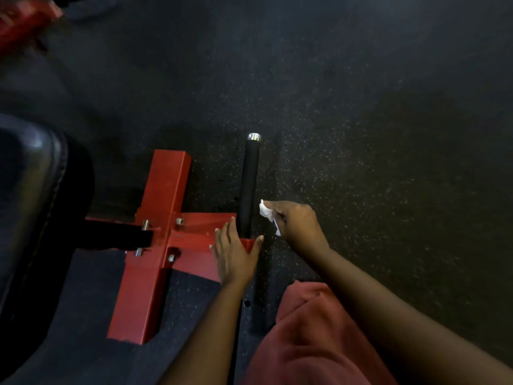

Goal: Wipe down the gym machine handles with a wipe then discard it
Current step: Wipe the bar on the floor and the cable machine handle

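Wipe in right hand, beside handle

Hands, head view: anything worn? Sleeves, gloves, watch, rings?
Nothing worn shows. The left hand and right hand are bare: no gloves, no rings or watch that I can make out. The left forearm and right forearm run uncovered to the frame edge, so no sleeves. The rust-red cloth low between them looks like other clothing.

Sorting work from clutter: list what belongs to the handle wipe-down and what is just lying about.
Job: wipe; black handle; red frame carrying it.
Lying about: black pad; speckled floor; blurred red item at top left.
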Demonstrator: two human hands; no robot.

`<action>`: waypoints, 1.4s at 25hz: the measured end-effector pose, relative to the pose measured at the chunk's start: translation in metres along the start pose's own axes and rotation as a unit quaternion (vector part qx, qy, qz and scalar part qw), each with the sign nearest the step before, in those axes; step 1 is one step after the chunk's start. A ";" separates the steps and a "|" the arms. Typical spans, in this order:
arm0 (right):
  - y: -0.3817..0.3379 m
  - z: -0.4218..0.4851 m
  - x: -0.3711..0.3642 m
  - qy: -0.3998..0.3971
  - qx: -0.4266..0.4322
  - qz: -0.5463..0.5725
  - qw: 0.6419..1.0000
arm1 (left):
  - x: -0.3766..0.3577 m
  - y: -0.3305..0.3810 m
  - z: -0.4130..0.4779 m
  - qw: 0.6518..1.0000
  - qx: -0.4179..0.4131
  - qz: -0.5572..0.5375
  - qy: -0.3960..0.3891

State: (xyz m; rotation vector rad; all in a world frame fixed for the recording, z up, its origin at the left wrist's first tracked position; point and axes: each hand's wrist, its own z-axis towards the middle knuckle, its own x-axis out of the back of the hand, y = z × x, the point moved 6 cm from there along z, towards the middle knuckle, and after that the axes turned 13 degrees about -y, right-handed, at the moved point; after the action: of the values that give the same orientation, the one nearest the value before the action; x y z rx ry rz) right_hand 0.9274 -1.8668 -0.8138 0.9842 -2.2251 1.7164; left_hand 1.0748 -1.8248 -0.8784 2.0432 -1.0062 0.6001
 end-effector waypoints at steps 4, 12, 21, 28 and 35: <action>0.000 0.054 -0.022 -0.121 0.115 -0.166 0.972 | -0.016 -0.008 0.007 0.999 -0.028 -0.021 0.032; 0.000 0.068 -0.050 -0.238 0.314 -0.408 0.823 | -0.018 -0.013 0.009 0.998 -0.033 -0.019 0.039; -0.004 0.075 -0.044 -0.224 0.225 -0.352 0.881 | -0.021 -0.018 0.014 1.000 -0.017 -0.011 0.022; 0.001 0.105 -0.033 -0.178 0.329 -0.452 0.810 | -0.021 -0.020 0.015 0.999 -0.019 -0.025 0.020; -0.001 0.150 0.013 -0.078 0.209 -0.433 0.873 | -0.019 -0.017 0.013 0.998 -0.027 -0.045 0.020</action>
State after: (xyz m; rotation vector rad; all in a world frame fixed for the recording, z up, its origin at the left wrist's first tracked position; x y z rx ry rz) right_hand 0.9565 -2.0085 -0.8551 1.8858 -1.1037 1.6729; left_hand 1.0785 -1.8197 -0.9067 2.0100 -0.8922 0.5601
